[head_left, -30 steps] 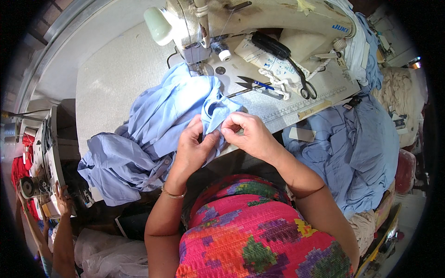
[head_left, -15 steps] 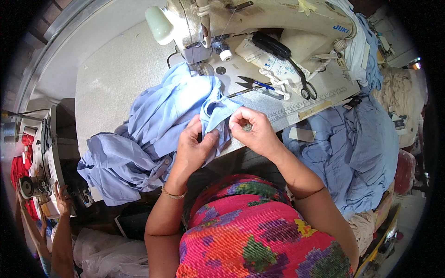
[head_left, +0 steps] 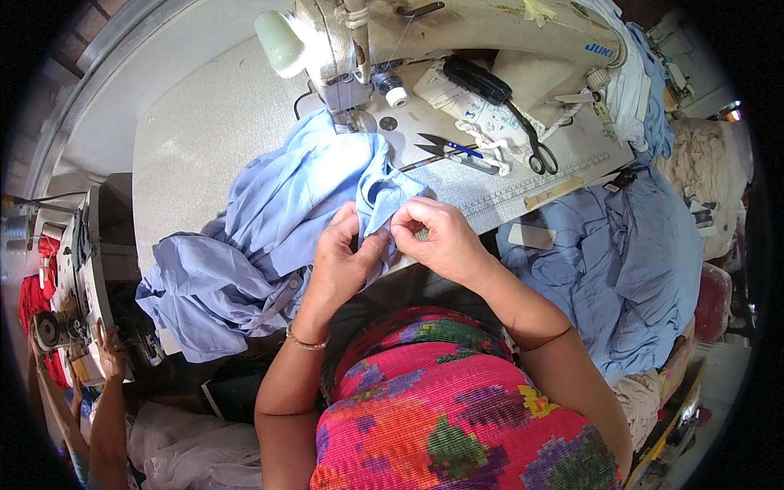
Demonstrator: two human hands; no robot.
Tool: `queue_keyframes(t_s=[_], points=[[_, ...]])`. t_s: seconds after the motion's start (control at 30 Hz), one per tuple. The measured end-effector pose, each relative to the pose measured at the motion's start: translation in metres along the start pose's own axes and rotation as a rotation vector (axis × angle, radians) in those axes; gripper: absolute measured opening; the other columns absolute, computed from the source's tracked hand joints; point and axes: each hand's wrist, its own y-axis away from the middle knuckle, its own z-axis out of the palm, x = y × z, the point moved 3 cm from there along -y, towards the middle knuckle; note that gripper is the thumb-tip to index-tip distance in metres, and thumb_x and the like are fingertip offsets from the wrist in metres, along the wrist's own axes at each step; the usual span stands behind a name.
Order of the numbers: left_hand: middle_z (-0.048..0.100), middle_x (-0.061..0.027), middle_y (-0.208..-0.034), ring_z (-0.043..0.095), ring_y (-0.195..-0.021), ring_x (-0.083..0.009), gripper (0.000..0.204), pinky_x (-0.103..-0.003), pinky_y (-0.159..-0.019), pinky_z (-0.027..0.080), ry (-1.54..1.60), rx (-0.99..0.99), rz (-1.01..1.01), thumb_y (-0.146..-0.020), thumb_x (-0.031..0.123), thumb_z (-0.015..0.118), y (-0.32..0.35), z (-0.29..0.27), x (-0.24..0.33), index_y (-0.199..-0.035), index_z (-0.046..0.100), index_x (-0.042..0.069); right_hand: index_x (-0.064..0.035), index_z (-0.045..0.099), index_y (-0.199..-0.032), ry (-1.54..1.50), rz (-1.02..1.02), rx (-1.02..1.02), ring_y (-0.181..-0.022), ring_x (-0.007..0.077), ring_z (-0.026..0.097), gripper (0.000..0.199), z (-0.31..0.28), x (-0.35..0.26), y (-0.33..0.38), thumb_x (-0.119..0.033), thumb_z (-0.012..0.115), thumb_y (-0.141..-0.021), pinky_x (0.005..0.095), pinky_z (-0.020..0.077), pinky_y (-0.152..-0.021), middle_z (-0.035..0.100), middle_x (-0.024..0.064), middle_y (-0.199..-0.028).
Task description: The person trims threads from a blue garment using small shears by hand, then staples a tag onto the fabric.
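A light blue shirt (head_left: 278,204) lies bunched on the machine table, partly under the head of a sewing machine (head_left: 490,33). My left hand (head_left: 341,260) pinches the pointed tip of the shirt's collar (head_left: 396,194) between thumb and fingers at the table's front edge. Just to the right of that tip, my right hand (head_left: 445,245) has its thumb and forefinger pressed together. Whatever sits in this pinch is too small to make out. Small buttons show on the shirt's front, near my left wrist.
Behind my hands lie thread snips (head_left: 451,149), black-handled scissors (head_left: 535,151) and a white cord (head_left: 494,151). More blue garments (head_left: 604,261) are heaped at the right. On the left, another person's hand (head_left: 112,355) is at a second machine (head_left: 86,302).
My right hand has moved slightly left and down, closer to the collar tip and my left hand. The left hand keeps its pinch in the same place.
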Motion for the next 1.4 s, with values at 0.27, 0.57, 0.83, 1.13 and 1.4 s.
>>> queue_keyframes(t_s=[0.27,0.57,0.83,1.13,1.4], points=[[0.056,-0.0109,-0.09,0.054,-0.086,-0.0212,0.015,-0.028,-0.078,0.042,-0.02,0.017,0.018,-0.078,0.0,0.058,0.0,0.002,0.002,-0.092,0.062,-0.003,-0.0029,0.05,-0.078,0.405,-0.264,0.175,-0.073,0.0328,0.055,0.008,0.008,-0.004,0.003,-0.006,0.056,-0.073,0.042,0.0448,-0.065,0.055,0.013,-0.075],[0.056,-0.0087,-0.091,0.052,-0.089,-0.0185,0.015,-0.028,-0.083,0.039,0.054,0.013,-0.05,-0.078,0.001,0.057,0.002,-0.004,-0.004,-0.092,0.062,-0.003,-0.001,0.053,-0.081,0.163,-0.13,0.177,-0.071,0.0279,0.058,0.008,-0.017,0.012,-0.002,-0.004,0.059,-0.076,0.0353,0.0469,-0.064,0.056,0.0124,-0.075],[0.057,-0.0076,-0.093,0.053,-0.09,-0.0173,0.016,-0.028,-0.084,0.039,0.126,-0.021,-0.127,-0.08,0.003,0.057,0.002,-0.005,-0.006,-0.094,0.063,-0.002,0.0014,0.058,-0.091,-0.145,-0.087,-0.048,-0.072,0.0156,0.06,0.014,-0.007,0.002,0.004,-0.005,0.065,-0.08,0.0269,0.0474,-0.064,0.058,0.0086,-0.084],[0.057,-0.0073,-0.095,0.053,-0.091,-0.0167,0.015,-0.028,-0.084,0.039,0.159,-0.018,-0.126,-0.08,0.003,0.057,0.002,-0.004,-0.007,-0.092,0.063,-0.004,-0.001,0.052,-0.084,-0.023,-0.159,-0.074,-0.069,0.017,0.054,0.008,0.001,0.002,0.002,-0.006,0.059,-0.082,0.0286,0.044,-0.064,0.052,0.0066,-0.077],[0.056,-0.0049,-0.094,0.051,-0.089,-0.0129,0.014,-0.026,-0.082,0.039,0.269,0.007,-0.194,-0.079,0.003,0.057,0.003,-0.003,-0.009,-0.09,0.062,-0.005,-0.0015,0.051,-0.083,-0.06,-0.162,-0.078,-0.068,0.0196,0.054,0.009,0.001,0.004,0.007,-0.005,0.059,-0.081,0.0301,0.0439,-0.063,0.051,0.0073,-0.076]])
